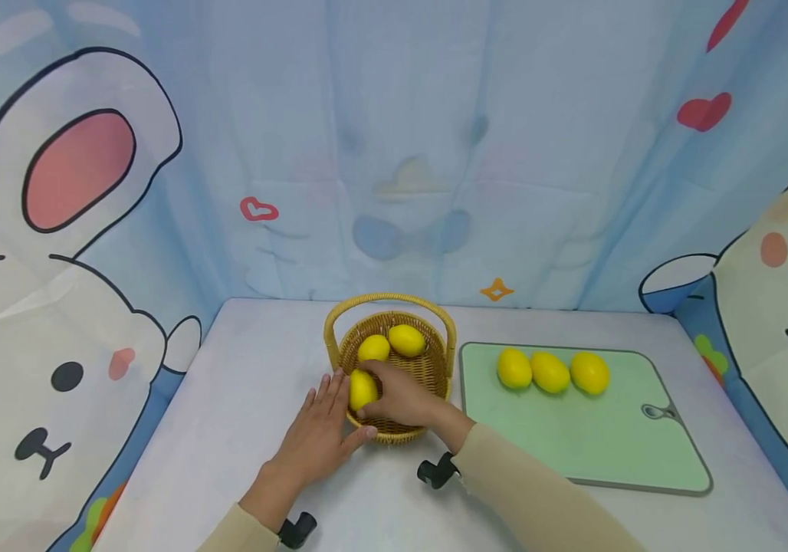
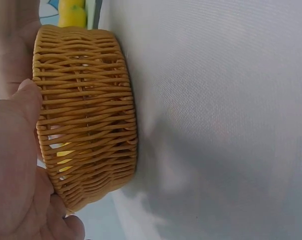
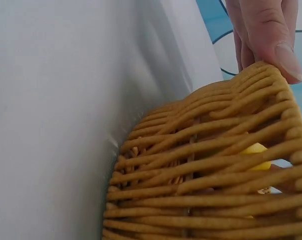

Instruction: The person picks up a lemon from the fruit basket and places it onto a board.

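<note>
A woven basket [image 1: 399, 438] with a tall arched handle stands on the table and holds several lemons. Inside it, my right hand [image 1: 402, 395] grips a lemon [image 1: 362, 391] near the left wall, thumb on the near side and fingers over the top. Two more lemons, one at the left [image 1: 373, 348] and one at the back [image 1: 406, 340], lie behind that hand. My left hand [image 1: 318, 441] rests against the basket's left rim, fingers straight and thumb spread. In the left wrist view, the left hand [image 2: 15, 165] touches the rim of the basket [image 2: 85, 110].
Right of the basket lies a pale green cutting board [image 1: 573, 445] with a grey edge. Three lemons [image 1: 550, 372] sit in a row along its back. A white cloth covers the table [image 1: 263, 345], and a printed blue curtain [image 1: 401, 153] hangs behind.
</note>
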Available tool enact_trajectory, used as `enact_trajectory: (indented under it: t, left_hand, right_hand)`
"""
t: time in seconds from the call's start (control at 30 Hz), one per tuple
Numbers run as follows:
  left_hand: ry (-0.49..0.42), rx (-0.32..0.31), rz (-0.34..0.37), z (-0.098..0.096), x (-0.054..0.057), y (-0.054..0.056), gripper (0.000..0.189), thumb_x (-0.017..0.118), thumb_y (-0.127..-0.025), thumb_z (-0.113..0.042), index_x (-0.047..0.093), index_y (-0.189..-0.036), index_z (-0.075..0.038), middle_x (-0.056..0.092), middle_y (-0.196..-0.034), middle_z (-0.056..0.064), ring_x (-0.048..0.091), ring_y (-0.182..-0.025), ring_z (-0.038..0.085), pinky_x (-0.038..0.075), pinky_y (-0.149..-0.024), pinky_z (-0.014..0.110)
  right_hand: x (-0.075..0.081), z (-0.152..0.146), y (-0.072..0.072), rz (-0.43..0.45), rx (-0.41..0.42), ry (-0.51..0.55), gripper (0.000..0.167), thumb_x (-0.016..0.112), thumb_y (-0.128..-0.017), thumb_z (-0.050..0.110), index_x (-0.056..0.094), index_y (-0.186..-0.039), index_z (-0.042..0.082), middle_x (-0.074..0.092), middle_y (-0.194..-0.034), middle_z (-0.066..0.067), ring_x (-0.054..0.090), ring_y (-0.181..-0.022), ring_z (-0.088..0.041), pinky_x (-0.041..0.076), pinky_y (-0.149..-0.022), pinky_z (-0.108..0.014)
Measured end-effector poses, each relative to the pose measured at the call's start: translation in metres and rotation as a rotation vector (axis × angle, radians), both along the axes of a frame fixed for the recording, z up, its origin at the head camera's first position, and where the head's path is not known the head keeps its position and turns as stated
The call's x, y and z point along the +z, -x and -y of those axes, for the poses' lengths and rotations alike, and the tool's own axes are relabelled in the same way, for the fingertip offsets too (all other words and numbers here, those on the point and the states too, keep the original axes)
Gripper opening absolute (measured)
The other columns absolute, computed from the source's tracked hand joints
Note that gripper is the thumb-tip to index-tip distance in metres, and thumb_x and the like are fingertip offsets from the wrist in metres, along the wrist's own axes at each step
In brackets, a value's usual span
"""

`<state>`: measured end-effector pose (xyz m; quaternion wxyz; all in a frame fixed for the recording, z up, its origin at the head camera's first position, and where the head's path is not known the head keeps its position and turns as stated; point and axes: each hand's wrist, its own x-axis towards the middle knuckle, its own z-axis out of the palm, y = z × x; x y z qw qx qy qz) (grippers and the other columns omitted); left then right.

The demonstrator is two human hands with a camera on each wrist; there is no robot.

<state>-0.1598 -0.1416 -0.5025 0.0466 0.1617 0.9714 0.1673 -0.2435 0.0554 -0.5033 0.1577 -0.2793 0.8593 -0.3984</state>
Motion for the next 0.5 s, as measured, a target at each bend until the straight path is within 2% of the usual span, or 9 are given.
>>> enact_trajectory:
  t: [0.23, 0.37, 0.5]
  left_hand:
    - [-0.014, 0.005, -0.006, -0.0009, -0.0007, 0.0006, 0.100, 0.043, -0.103, -0.073, 0.018, -0.168, -0.001, 0.011, -0.177, 0.016, 0.012, -0.164, 0.037, 0.016, -0.132, 0.057]
    - [-0.017, 0.008, -0.006, -0.0012, -0.0005, 0.0005, 0.100, 0.044, -0.103, -0.072, 0.019, -0.168, -0.001, 0.011, -0.177, 0.017, 0.012, -0.164, 0.038, 0.016, -0.132, 0.057]
    - [-0.021, 0.012, -0.003, -0.0005, -0.0004, 0.0003, 0.099, 0.045, -0.103, -0.072, 0.018, -0.168, -0.002, 0.011, -0.177, 0.016, 0.012, -0.164, 0.038, 0.016, -0.132, 0.057]
  right_hand:
    - [0.0034, 0.0013, 0.0018, 0.074, 0.072, -0.022, 0.083, 0.084, -0.089, 0.014, 0.044, -0.161, 0.015, 0.056, -0.154, -0.007, 0.059, -0.126, -0.025, 0.050, -0.110, -0.049]
    - [0.0035, 0.0013, 0.0009, 0.082, 0.049, -0.047, 0.085, 0.084, -0.088, 0.017, 0.041, -0.161, 0.011, 0.057, -0.151, -0.010, 0.061, -0.122, -0.024, 0.052, -0.107, -0.048]
    - [0.0025, 0.0028, 0.0006, 0.054, 0.005, -0.044, 0.078, 0.083, -0.090, 0.022, 0.043, -0.154, 0.004, 0.059, -0.146, -0.014, 0.063, -0.120, -0.025, 0.054, -0.106, -0.048]
